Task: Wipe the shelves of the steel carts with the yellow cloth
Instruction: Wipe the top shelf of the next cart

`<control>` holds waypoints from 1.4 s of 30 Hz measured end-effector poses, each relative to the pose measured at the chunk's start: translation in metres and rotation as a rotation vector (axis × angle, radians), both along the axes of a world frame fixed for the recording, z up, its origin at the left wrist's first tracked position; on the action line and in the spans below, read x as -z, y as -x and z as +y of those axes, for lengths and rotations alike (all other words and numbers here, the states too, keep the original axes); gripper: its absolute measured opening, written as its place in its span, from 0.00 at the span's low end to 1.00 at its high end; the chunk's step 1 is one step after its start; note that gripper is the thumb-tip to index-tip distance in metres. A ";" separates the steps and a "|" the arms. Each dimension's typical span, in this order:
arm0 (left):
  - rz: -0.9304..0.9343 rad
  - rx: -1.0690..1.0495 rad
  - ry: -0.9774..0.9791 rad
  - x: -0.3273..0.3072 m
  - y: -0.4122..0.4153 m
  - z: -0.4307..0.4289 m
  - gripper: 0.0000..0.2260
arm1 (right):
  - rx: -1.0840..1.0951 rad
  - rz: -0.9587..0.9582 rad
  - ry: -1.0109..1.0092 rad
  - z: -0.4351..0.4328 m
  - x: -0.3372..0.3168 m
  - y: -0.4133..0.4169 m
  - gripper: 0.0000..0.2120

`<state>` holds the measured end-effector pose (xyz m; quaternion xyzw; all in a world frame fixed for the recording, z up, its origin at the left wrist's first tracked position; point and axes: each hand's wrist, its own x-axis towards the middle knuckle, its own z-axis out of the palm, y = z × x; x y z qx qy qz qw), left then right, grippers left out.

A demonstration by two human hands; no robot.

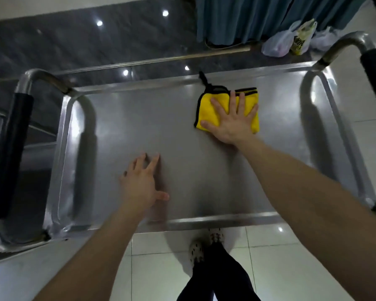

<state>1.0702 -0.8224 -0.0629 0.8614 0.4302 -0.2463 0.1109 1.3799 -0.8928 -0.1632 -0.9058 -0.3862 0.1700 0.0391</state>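
Yellow cloth (206,105): folded, black-edged, black loop at its far corner; lies flat on the top shelf (182,135) of the steel cart, right of centre near the far rim. Right hand (231,121): directly on top, fingers spread flat, pressing; unwiped shelf stretches leftward and nearward. Left hand (142,183): well apart, near the front rim, fingers relaxed on bare steel, holding nothing.

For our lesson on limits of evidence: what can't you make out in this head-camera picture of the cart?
Head view only:
Middle of the yellow cloth: covered by the right hand.
Whatever lies beneath the top shelf: hidden by it.
Print on the plastic bags: too small, blurred.
Right handle: cut off by the frame edge.
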 end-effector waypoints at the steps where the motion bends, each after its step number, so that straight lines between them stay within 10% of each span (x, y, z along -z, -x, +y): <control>1: 0.003 0.008 -0.006 0.001 0.000 0.001 0.61 | -0.025 0.005 -0.007 0.024 0.001 -0.008 0.47; 10: 0.013 0.001 -0.002 0.006 -0.002 0.007 0.64 | -0.182 -0.088 -0.116 0.101 0.015 0.010 0.40; 23: -0.071 0.078 -0.057 0.022 0.020 0.009 0.73 | -0.329 -0.205 -0.373 -0.099 0.029 0.206 0.33; 30: -0.290 0.065 0.090 0.002 0.078 0.017 0.40 | -0.270 -0.194 -0.216 -0.132 0.010 0.283 0.33; 34: -0.474 0.108 -0.233 -0.024 0.157 0.058 0.26 | -0.229 -0.186 -0.092 -0.129 -0.003 0.287 0.33; 38: -0.381 0.001 -0.512 -0.036 0.229 0.113 0.29 | -0.199 -0.180 0.035 -0.125 -0.011 0.286 0.34; 42: -0.365 -0.203 -0.314 -0.027 0.272 0.143 0.35 | -0.170 -0.181 0.098 -0.119 -0.017 0.291 0.34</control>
